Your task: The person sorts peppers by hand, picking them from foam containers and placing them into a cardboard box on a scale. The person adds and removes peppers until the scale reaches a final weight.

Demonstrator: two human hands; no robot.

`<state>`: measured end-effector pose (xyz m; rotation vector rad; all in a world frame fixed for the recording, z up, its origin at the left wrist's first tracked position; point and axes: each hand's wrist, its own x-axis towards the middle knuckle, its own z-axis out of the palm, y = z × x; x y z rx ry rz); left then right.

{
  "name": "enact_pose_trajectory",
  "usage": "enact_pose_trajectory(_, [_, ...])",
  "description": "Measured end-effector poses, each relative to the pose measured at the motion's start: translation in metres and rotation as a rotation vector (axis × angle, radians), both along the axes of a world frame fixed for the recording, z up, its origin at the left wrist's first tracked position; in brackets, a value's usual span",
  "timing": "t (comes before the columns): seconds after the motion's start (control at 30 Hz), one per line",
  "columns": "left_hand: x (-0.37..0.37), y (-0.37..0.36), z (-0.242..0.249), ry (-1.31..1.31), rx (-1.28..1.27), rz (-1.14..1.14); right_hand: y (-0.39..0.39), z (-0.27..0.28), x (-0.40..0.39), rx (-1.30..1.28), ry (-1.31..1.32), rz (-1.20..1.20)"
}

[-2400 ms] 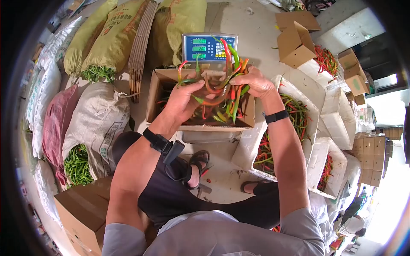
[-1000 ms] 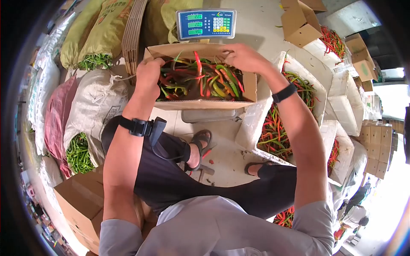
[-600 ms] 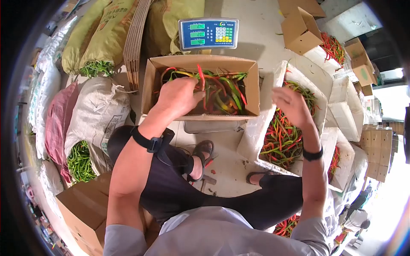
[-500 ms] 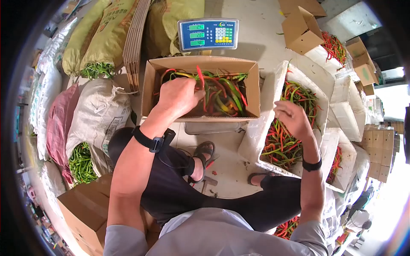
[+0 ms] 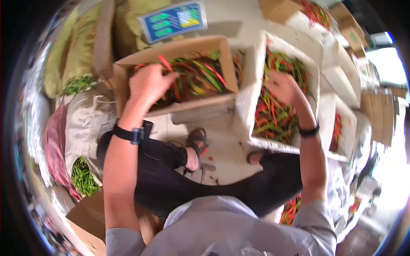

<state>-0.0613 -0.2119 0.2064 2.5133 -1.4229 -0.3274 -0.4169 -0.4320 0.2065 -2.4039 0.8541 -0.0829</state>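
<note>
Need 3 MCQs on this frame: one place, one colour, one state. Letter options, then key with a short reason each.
1. Where is the right hand?
A. over the white foam box of peppers
B. on the scale
C. on a knee

2. What colour are the peppers in the sack at lower left?
A. only red
B. green
C. yellow

3. What state is the cardboard box by the left hand in?
A. taped shut
B. flattened
C. open, holding peppers

Answers: 1 A, the hand is among the foam box's peppers; 2 B, only green ones show; 3 C, mixed peppers lie in the open top.
</note>
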Motion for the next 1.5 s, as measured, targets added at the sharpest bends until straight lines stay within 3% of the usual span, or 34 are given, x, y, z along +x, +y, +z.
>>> enact_pose_trajectory(0.07, [-0.009,-0.009,0.004,0.048,0.056,0.003,-0.035,-0.051,-0.035,-0.112,0.034,0.007])
enact_pose_trajectory(0.13, [-0.005,-0.016,-0.015,-0.005,0.055,-0.035,-0.034,-0.061,-0.054,-0.050,0.251,-0.127])
enact_pose_trajectory(0.2, [-0.006,-0.023,-0.016,-0.017,0.096,-0.004,-0.046,-0.093,-0.076,-0.021,0.374,-0.097])
enact_pose_trajectory(0.27, [-0.007,-0.023,-0.006,-0.033,0.120,-0.003,-0.042,-0.112,-0.082,0.344,0.645,-0.276])
enact_pose_trajectory(0.3, [-0.007,-0.023,0.006,-0.056,0.165,-0.018,-0.042,-0.136,-0.088,0.356,0.639,-0.297])
enact_pose_trajectory(0.37, [-0.014,-0.013,0.030,-0.096,0.153,-0.162,-0.037,-0.188,-0.100,0.101,0.728,-0.016])
enact_pose_trajectory(0.47, [-0.016,-0.009,0.021,0.069,0.362,-0.294,-0.005,-0.198,-0.096,0.113,0.562,-0.081])
enact_pose_trajectory(0.53, [-0.020,-0.009,0.010,0.104,0.365,-0.380,0.009,-0.210,-0.094,-0.150,0.631,0.173])
enact_pose_trajectory(0.57, [-0.027,-0.016,0.020,0.206,0.451,-0.275,0.017,-0.215,-0.095,-0.144,0.625,0.155])
enact_pose_trajectory(0.63, [-0.026,-0.016,0.025,0.191,0.311,-0.167,0.036,-0.228,-0.099,-0.329,0.738,0.068])
enact_pose_trajectory(0.67, [-0.021,-0.017,0.024,0.197,0.282,-0.064,0.043,-0.234,-0.097,-0.322,0.738,0.057])
enact_pose_trajectory(0.73, [-0.024,-0.019,0.021,0.221,0.165,-0.068,0.049,-0.253,-0.090,-0.281,0.501,-0.104])
enact_pose_trajectory(0.8, [-0.036,-0.027,0.023,0.184,-0.068,-0.128,0.045,-0.267,-0.082,-0.318,0.444,-0.192])
enact_pose_trajectory(0.87, [-0.042,-0.033,0.023,0.260,-0.053,-0.127,0.037,-0.277,-0.078,-0.251,0.313,-0.537])
enact_pose_trajectory(1.03, [-0.071,-0.040,0.026,0.328,-0.114,-0.217,0.025,-0.272,-0.066,-0.125,0.441,-0.471])
enact_pose_trajectory(1.13, [-0.081,-0.044,0.024,0.342,-0.137,-0.267,0.030,-0.300,-0.067,-0.242,0.505,-0.387])
enact_pose_trajectory(1.33, [-0.099,-0.046,0.028,0.367,-0.201,-0.315,0.018,-0.315,-0.053,-0.209,0.386,-0.523])
enact_pose_trajectory(1.5, [-0.099,-0.047,0.028,0.349,-0.219,-0.343,0.018,-0.284,-0.059,0.005,0.423,-0.485])
